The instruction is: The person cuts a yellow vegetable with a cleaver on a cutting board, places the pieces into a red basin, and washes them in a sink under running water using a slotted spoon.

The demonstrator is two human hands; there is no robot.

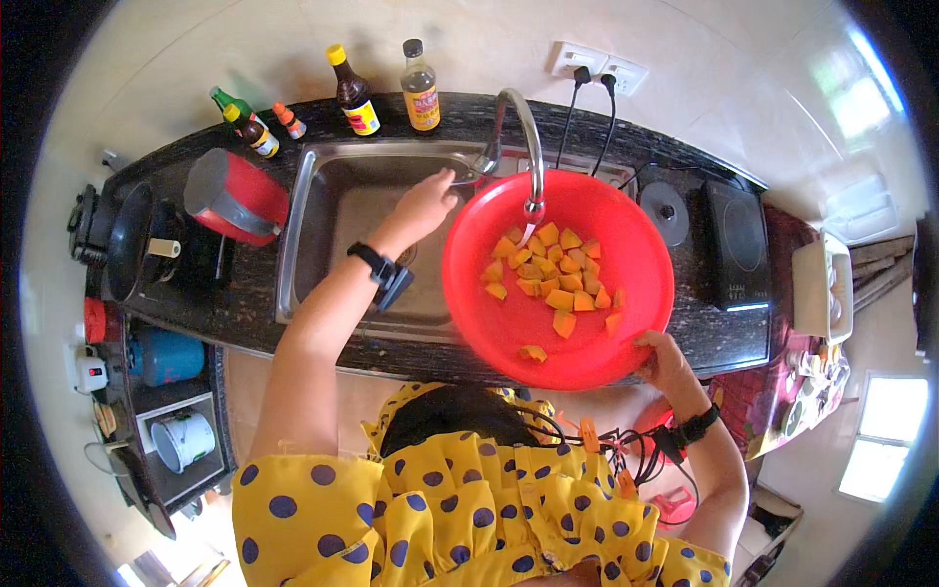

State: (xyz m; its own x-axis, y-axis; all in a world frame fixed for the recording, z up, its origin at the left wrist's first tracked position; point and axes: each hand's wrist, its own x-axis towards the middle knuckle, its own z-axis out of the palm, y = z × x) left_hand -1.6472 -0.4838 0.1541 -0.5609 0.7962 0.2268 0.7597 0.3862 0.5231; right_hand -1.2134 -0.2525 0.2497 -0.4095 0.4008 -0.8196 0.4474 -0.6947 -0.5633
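Note:
My left hand reaches over the sink, its fingertips on the lever of the chrome faucet. Below the spout, a short stream of water falls into a large red plastic basin. Orange pumpkin-like chunks lie in the basin, mostly gathered in the middle, with one apart near the front. On the basin's front right rim my right hand keeps its grip, the thumb on top. The basin covers the right part of the steel sink and the counter beside it.
Sauce bottles stand along the back wall left of the faucet. A red pot-like container and a black pan are at left. To the right are a grey lid and an induction cooker. Two plugged cords hang behind the basin.

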